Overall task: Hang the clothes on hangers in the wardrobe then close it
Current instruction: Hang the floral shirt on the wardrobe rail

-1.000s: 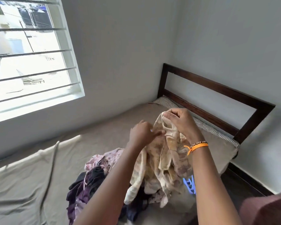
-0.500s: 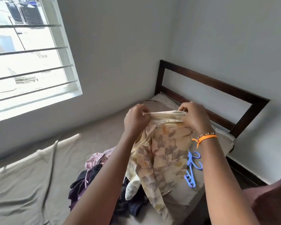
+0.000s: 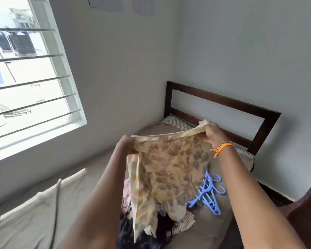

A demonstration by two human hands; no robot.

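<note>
I hold a cream floral garment [image 3: 171,169] stretched out above the bed. My left hand [image 3: 126,143] grips its top edge on the left, blurred by motion. My right hand [image 3: 213,134], with an orange band at the wrist, pinches the top edge on the right, slightly higher. The cloth hangs down between my forearms. Beneath it lies a pile of clothes [image 3: 151,232], dark and striped pieces, partly hidden. Several blue plastic hangers [image 3: 207,194] lie on the bed just right of the pile. No wardrobe is in view.
The bed [image 3: 79,191] with a beige sheet fills the lower frame, with a dark wooden headboard [image 3: 221,103] and striped pillow [image 3: 176,121] at the far end. A barred window [image 3: 25,78] is on the left wall. A dark brown furniture edge [image 3: 305,212] stands at lower right.
My hands have moved apart and lifted, spreading the floral garment wide by its top edge. The view has tilted upward, showing more wall and the hangers.
</note>
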